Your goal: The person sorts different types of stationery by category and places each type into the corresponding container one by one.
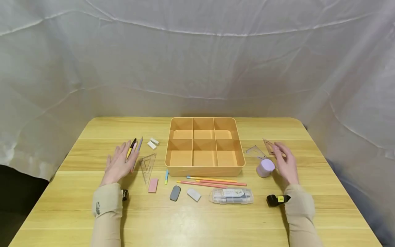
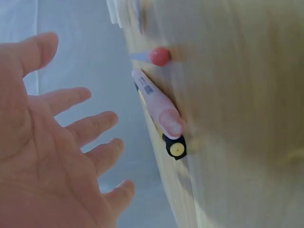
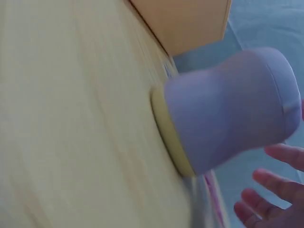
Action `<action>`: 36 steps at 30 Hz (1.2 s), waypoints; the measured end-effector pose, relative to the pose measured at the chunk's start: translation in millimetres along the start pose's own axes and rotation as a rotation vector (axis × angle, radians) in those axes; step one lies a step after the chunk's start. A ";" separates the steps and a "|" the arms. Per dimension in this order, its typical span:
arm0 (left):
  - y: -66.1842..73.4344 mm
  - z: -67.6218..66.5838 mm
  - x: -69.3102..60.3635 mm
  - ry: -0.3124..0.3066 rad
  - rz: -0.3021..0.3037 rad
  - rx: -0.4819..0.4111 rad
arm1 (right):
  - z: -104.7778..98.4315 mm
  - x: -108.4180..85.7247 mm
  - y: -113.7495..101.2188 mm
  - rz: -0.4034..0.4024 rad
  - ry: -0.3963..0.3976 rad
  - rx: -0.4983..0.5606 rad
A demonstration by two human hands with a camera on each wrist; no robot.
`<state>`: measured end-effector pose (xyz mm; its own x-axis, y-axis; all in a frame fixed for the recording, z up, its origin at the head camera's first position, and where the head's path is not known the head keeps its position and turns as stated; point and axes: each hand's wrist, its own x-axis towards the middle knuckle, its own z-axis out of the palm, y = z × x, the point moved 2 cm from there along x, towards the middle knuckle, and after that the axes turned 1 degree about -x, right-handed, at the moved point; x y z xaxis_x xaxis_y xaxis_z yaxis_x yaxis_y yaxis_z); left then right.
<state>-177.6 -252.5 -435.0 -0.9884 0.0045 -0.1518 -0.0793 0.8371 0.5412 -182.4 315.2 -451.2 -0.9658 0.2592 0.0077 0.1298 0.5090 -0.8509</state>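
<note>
The left sleeve (image 1: 106,219) and right sleeve (image 1: 302,216) lie nearest in the head view, both over the table (image 1: 185,230). The left hand (image 1: 118,166) is toward the table's left edge, fingers straight, grasping nothing; beside its fingers lie a black-and-yellow pen (image 1: 131,147), a pink pen (image 1: 134,146) and a purple pencil (image 1: 140,144). The box (image 1: 203,171) stands by the middle of the far edge. The right hand (image 1: 286,163), toward the right edge, has its fingers loosely bent; the purple pot (image 1: 265,168) stands just beside its thumb, with two set squares (image 1: 255,151) beyond it on the far-corner side.

In the left wrist view the fingers are spread and clear of the pens. These lie at different angles, so it would be best to draw them together first, then close thumb and fingertips about their middles.

In the right wrist view the pot rests upright on its yellow base, and the relaxed fingers are not around it; whether one brushes it I cannot tell. I would pinch it at the waist, thumb opposite fingers, and lift straight up to avoid dragging the set squares.
</note>
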 end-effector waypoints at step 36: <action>25.5 -24.9 27.0 -0.069 0.107 0.028 | 17.2 -6.9 21.7 0.005 -0.024 0.759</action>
<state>-209.6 -244.6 -404.8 -0.9798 0.1308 -0.1514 0.0302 0.8447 0.5344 -176.8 310.3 -478.7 -0.9714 0.2376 -0.0008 -0.0479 -0.1991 -0.9788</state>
